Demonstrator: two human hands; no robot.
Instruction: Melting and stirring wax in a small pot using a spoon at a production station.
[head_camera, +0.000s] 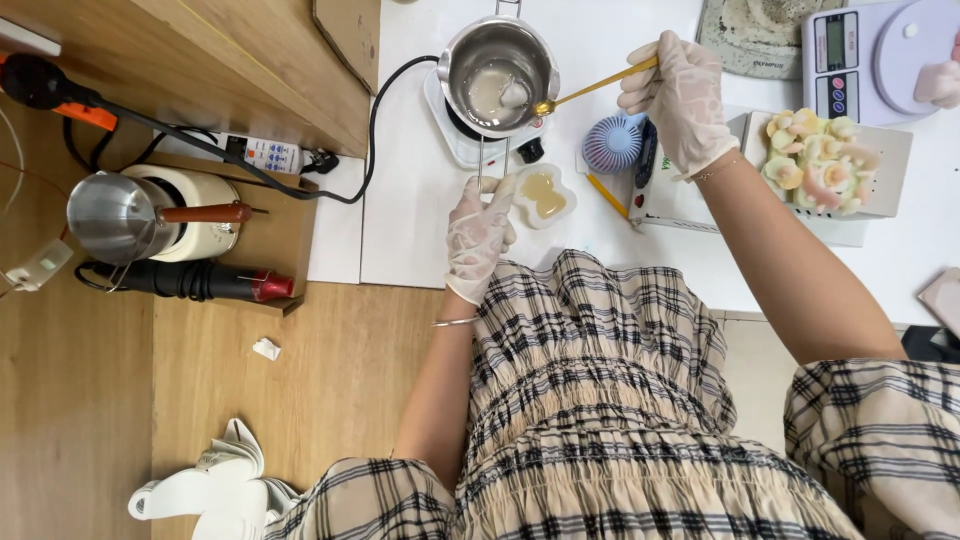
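Checked cloth, beige with dark lines, fills the bottom of the frame; it is the person's dress (600, 420). Just above it, in the middle, the left hand (478, 232) in a thin see-through glove rests at the near edge of the white worktop (400, 200). Its fingers are curled round the thin wire handle of the pot, and it sits just beside a small white mould shaped like a bear head (545, 194). This mould has some pale yellow liquid in it, but it does not look full.

A bit farther up and to the right, the right hand (680, 100), gloved too, has its fingers pinched on a long thin gold spoon (592, 88). That spoon lies slanted: its handle end is up at the right in the hand, and its bowl points down and left, over the rim of a shiny round steel pot (498, 72). This pot stands on a small white hot plate (470, 135) near the top middle. Milky liquid and a white lump are left inside, so I think the melting and scooping is only partly done, with more to move into the mould.

Far right are pale flower shapes on a white box (815, 170) and a white kitchen scale (880, 60).
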